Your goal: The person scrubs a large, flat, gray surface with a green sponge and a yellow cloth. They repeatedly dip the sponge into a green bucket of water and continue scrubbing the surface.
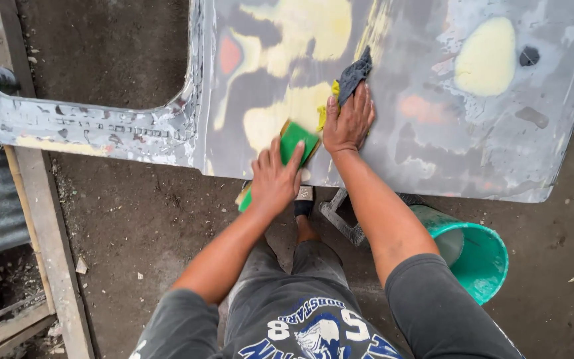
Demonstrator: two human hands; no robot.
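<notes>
A grey car door panel (433, 133) lies flat in front of me, patched with yellow filler and bare spots. My left hand (274, 179) presses a green sanding block (295, 143) against the panel near its front edge. My right hand (349, 119) lies flat on the panel just right of the block, pinning a dark grey rag (353, 74) with a yellow bit under its fingers.
A green bucket (483, 256) stands on the dirt floor at the right, under the panel's edge. A metal stand (340, 216) shows below the panel. The panel's window opening (107, 53) is at the left. Wooden planks (51, 246) run along the left side.
</notes>
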